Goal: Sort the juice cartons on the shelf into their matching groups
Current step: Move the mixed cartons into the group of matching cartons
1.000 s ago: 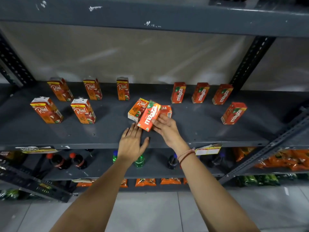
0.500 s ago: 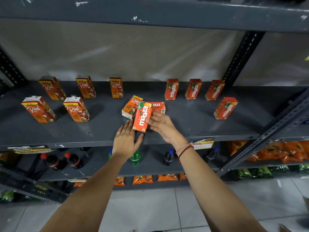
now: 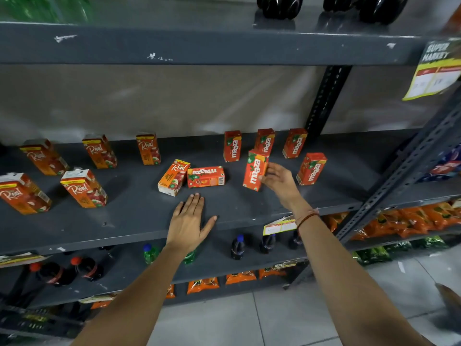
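My right hand (image 3: pixel 278 178) grips a red Maaza carton (image 3: pixel 255 170), held upright just above the grey shelf (image 3: pixel 139 216), in front of the Maaza row (image 3: pixel 265 143) and left of a lone standing Maaza carton (image 3: pixel 311 169). In the shelf's middle lie a tilted orange Real carton (image 3: pixel 173 177) and, touching it, a Maaza carton on its side (image 3: pixel 206 177). Several Real cartons (image 3: pixel 84 188) stand at the left. My left hand (image 3: pixel 188 222) rests flat and open on the shelf, just in front of the two lying cartons.
A perforated upright post (image 3: pixel 326 98) stands behind the Maaza row, and a diagonal brace (image 3: pixel 409 166) runs at the right. Price tags (image 3: pixel 279 225) hang off the shelf edge. Soda bottles (image 3: pixel 237 247) and snack packets (image 3: pixel 409 221) fill the lower shelves; dark bottles (image 3: pixel 279 6) stand above.
My right hand has carried the Maaza carton from the middle pile to the right, toward the Maaza group, and turned it upright. The left hand has stayed flat on the shelf.
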### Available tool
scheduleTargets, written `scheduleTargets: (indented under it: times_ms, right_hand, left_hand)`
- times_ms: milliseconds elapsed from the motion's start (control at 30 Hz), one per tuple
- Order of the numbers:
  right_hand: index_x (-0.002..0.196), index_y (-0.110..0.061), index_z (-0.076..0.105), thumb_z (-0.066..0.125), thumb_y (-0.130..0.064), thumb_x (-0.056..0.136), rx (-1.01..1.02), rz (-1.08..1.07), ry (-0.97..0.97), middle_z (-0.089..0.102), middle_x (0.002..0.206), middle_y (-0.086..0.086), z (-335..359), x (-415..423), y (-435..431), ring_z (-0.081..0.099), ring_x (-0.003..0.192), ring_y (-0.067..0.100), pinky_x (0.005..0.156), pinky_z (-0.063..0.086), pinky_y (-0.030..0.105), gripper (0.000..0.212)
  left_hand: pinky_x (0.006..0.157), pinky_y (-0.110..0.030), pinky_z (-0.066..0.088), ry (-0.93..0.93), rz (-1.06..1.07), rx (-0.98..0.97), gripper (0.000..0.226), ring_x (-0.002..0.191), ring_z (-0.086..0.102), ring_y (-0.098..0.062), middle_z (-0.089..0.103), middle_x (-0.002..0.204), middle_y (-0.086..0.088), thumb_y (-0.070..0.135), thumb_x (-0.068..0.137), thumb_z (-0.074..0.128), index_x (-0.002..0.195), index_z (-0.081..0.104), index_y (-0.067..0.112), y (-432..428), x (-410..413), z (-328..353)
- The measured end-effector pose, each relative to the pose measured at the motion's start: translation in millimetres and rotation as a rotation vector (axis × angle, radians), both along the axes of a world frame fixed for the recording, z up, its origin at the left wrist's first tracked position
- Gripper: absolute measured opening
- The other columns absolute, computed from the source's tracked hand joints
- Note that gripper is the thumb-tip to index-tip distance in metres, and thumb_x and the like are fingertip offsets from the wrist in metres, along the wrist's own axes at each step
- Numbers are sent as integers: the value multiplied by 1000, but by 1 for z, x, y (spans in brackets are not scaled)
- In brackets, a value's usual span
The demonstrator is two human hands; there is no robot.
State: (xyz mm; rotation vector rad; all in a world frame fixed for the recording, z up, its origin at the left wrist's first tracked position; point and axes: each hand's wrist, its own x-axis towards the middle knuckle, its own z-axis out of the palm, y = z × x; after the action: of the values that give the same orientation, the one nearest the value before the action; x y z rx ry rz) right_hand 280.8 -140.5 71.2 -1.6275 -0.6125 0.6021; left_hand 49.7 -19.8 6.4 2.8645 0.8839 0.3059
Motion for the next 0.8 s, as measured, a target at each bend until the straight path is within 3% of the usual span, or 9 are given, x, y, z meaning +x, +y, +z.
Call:
scheduleTargets:
  times_ms: [233, 367, 633, 733, 800]
  right_hand:
    - [130, -1, 43, 64, 5, 80, -146, -76, -41, 56, 128, 17, 2, 51, -16, 56, 117, 29, 100, 46, 36, 54]
    - [133, 0, 40, 61, 7, 82, -153, -68, -28, 53, 132, 19, -3, 62, -18, 53, 121, 30, 104, 43, 42, 56]
    - [134, -2, 40, 56, 7, 85, -159, -48, -25, 54, 133, 16, -12, 69, -18, 53, 121, 26, 104, 43, 41, 53]
    - [131, 1, 44, 55, 8, 85, -162, -169, -3, 58, 128, 17, -20, 57, -18, 56, 117, 25, 103, 43, 34, 47]
    - [122, 0, 54, 58, 3, 86, -186, -383, -77, 63, 120, 16, -30, 38, -20, 59, 113, 26, 100, 44, 30, 36]
  left_hand:
    - [116, -39, 14, 39, 22, 34, 89, 141, 20, -19, 29, 152, -9, 66, 82, 1, 143, 27, 7, 4, 9, -3]
    - [115, -39, 18, 32, 23, 41, 91, 139, 25, -21, 33, 150, -11, 67, 83, -1, 141, 32, 6, 2, 8, -2]
    - [114, -40, 21, 27, 27, 18, 94, 138, 30, -22, 38, 147, -11, 68, 83, -6, 140, 35, 6, 2, 8, -2]
    - [114, -40, 21, 24, 26, 29, 92, 138, 30, -22, 38, 147, -11, 67, 84, -5, 139, 35, 6, 3, 8, -2]
    - [113, -40, 21, 18, 22, 33, 91, 137, 31, -22, 39, 146, -11, 67, 85, -4, 139, 37, 5, 2, 9, -1]
